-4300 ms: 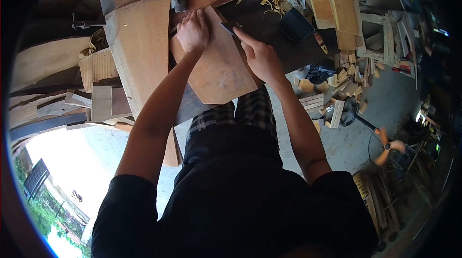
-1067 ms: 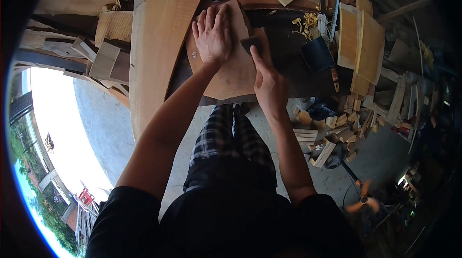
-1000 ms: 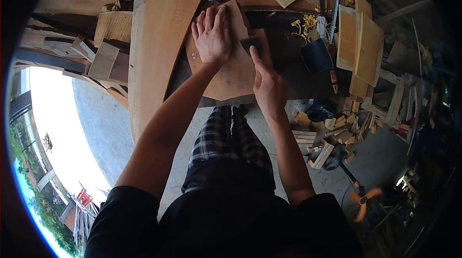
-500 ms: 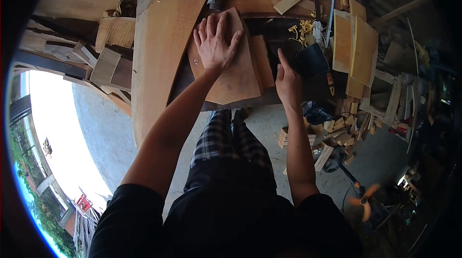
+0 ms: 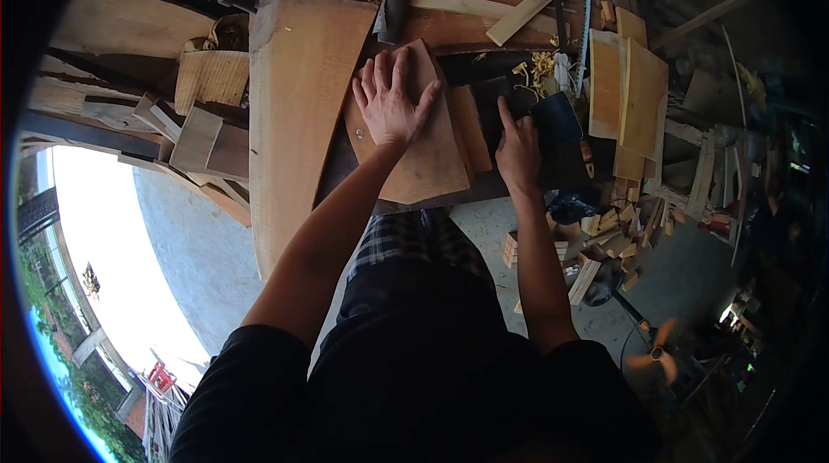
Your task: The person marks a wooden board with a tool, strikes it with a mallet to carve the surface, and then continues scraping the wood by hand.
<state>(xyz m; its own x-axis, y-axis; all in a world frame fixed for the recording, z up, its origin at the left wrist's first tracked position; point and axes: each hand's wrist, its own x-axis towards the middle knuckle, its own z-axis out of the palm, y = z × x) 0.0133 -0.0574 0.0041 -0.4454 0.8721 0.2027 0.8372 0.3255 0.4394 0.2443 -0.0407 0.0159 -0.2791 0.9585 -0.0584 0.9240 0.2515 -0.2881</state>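
Note:
My left hand (image 5: 393, 109) lies flat with spread fingers on a wooden board (image 5: 423, 161) with angled ends. A narrower wood piece (image 5: 469, 126) shows along that board's right edge. My right hand (image 5: 518, 152) is just right of this piece, its index finger stretched forward over a dark flat piece (image 5: 492, 93). The other fingers are curled under, and what they hold, if anything, is hidden. To its right lie a dark, rounded sheet (image 5: 557, 117) and a brush-like tool with a reddish-brown handle (image 5: 587, 158).
A long wide board (image 5: 298, 109) runs along the left of the bench. Behind my hands are a grey roll (image 5: 392, 15), wood shavings (image 5: 540, 68), a saw blade (image 5: 585, 27) and a slat (image 5: 535, 3). Offcuts (image 5: 617, 234) and an orange-bladed fan (image 5: 661, 352) are at right.
The view has tilted, so the bench sits lower in the picture and more shows at its far side. My left hand stays flat on the board; my right hand has barely moved.

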